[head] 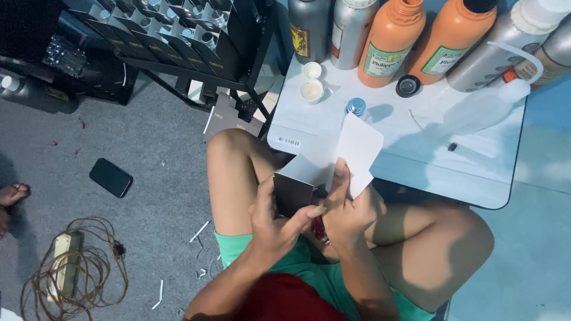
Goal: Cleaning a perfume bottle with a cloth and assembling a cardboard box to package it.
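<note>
I sit cross-legged on the floor and hold a small dark cardboard box (292, 191) over my lap, its open end up with a white inside. My left hand (275, 223) grips the box from the left side and below. My right hand (348, 208) holds the box's tall white flap (359, 150) upright, thumb pressed on it. Both hands touch the same box in front of the edge of a low white table (333, 128).
On the table stand two orange bottles (391, 41), several silver metal bottles (309, 27), a clear squeeze bottle (485, 107), two small white caps (311, 90) and a small glass vial (355, 107). A black rack of boxes (172, 35), a phone (110, 177) and a coiled power strip (65, 261) lie left.
</note>
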